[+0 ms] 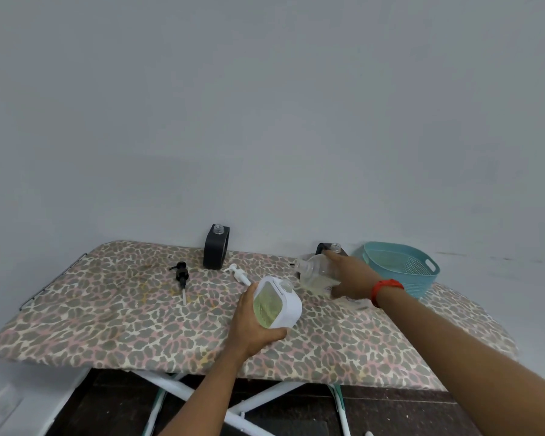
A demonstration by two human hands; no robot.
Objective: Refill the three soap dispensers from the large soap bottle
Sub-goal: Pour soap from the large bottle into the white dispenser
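1. Counter (107, 316): an ironing board with a leopard-print cover fills the lower half of the frame. All items sit toward its back edge, near the wall.
2. Black pump head with a clear dip tube (181, 274), left of centre, lying flat on the counter. Likely unscrewed so a dispenser neck is open for pouring.
3. Black rounded soap dispenser with a clear threaded neck (216, 251), centre back, upright with no pump on. It looks set for filling; its level can't be seen through the dark body.
4. White pump head (238, 274), lying just right of that dispenser and apart from it.
5. Left hand (252, 328), lower centre, fingers wrapped round the base and side of the white square dispenser with a green soap window (277, 302). It is held tilted, with its top toward the wall. It looks well filled, so probably done or being checked.
6. Large clear plastic soap bottle (317, 273), right of centre, tipped on its side with the mouth pointing left and pale yellow soap pooled at the low end. Right hand (351, 276) grips its body from above, likely to lift it for the next pour.
7. Second black dispenser with an open clear neck (335, 247), behind the right hand, mostly hidden. Probably one of the next targets.
8. Red wristband (387, 287) on the right wrist.
9. Teal plastic perforated basket (422, 278), far right at the back, not in use.
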